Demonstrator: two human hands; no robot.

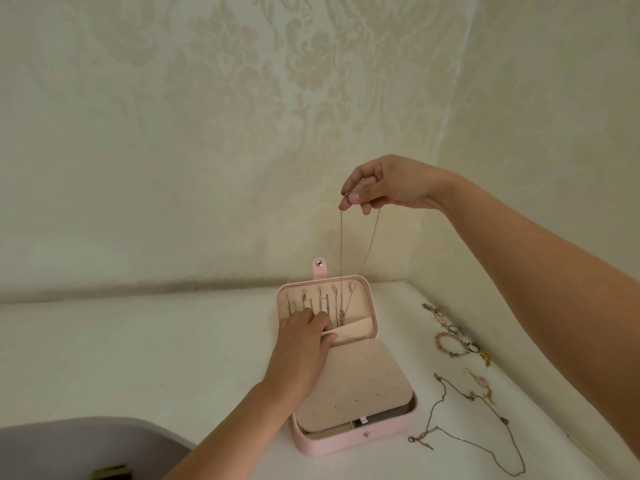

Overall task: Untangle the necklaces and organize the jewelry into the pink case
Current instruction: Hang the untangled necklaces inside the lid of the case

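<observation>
The pink case (356,441) lies open on the white table, its lid (372,306) upright against the wall. Several chains hang on the hooks inside the lid. My right hand (384,183) is raised above the case and pinches a thin gold necklace (341,247), whose two strands drop down into the lid. My left hand (304,337) rests on the lid's elastic pocket (353,329), its fingers at the pocket's edge. A beige earring panel (356,386) covers the case's lower half.
To the right of the case lie a long loose chain (485,441), a gold earring (481,384), a pink bead bracelet (446,342) and several rings (457,330). A grey chair back (86,445) sits at the bottom left. Patterned wallpaper walls meet in a corner behind the table.
</observation>
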